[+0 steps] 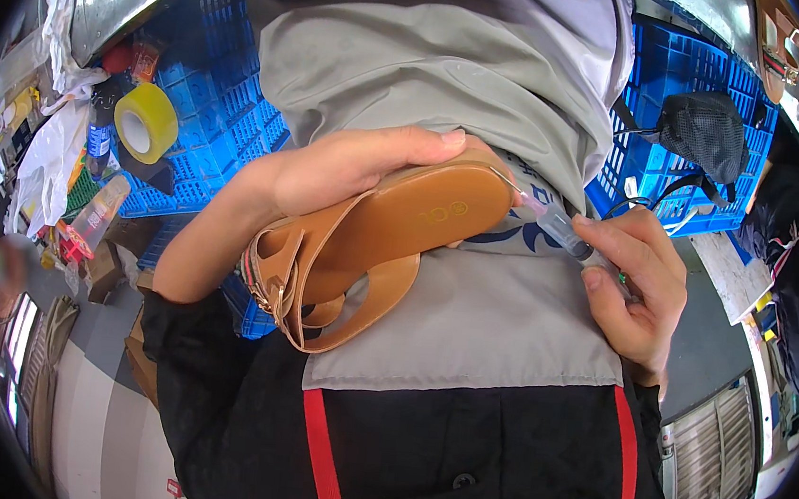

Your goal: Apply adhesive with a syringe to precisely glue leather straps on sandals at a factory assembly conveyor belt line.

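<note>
A tan strappy sandal (402, 219) lies tilted over my lap, its insole facing up and its buckled straps toward the lower left. My left hand (345, 164) grips it along the sole's far edge, thumb on top; the other fingers are mostly hidden beneath. Between the fingers of my right hand (639, 280) is a clear syringe (561, 229) with a thin bent metal needle. The needle tip reaches the rim of the sandal's right end, and I cannot tell whether it touches. Under both hands spreads a grey apron (497, 325) with red straps.
At the left, a blue plastic crate (217, 110) has a yellow tape roll (172, 111), a dark bottle (100, 133) and plastic bags near it. Another blue crate (658, 68) at the right bears a black mesh bag (704, 134). More sandals (779, 55) are at the far right.
</note>
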A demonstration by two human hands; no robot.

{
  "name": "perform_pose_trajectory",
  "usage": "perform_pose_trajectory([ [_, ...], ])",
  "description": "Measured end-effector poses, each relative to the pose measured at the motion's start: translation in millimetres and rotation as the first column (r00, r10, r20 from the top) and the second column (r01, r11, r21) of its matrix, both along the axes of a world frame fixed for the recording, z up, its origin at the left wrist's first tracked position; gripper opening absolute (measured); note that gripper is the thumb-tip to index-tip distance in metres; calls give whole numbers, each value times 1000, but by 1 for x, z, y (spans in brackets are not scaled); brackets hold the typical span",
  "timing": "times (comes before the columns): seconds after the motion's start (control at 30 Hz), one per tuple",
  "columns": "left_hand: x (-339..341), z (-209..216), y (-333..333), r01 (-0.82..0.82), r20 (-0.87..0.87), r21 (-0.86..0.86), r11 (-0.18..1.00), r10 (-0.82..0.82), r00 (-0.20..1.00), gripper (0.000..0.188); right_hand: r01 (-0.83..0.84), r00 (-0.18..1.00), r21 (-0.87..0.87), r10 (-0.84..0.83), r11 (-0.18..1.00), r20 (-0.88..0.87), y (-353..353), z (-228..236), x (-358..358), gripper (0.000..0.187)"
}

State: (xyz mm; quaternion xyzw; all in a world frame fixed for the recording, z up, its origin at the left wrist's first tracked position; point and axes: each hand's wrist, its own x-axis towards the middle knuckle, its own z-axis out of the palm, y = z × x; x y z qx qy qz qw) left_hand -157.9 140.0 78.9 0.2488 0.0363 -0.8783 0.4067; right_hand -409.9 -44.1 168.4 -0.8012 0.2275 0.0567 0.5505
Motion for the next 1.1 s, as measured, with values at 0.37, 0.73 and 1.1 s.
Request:
perform_pose_trajectory([
  [0.37, -4, -3, -1, 35, 39, 88, 995, -38, 999, 61, -12, 999, -47, 10, 999, -35, -4, 6, 4, 49],
  [0.73, -7, -5, -2, 81, 100, 101, 992, -91, 991, 68, -20, 998, -73, 16, 997, -55, -5, 9, 3, 47],
  [1.1, -8, -9, -3, 78, 94, 93, 993, -87, 992, 66, 30, 996, -7, -31, 1000, -84, -4, 10, 6, 46],
])
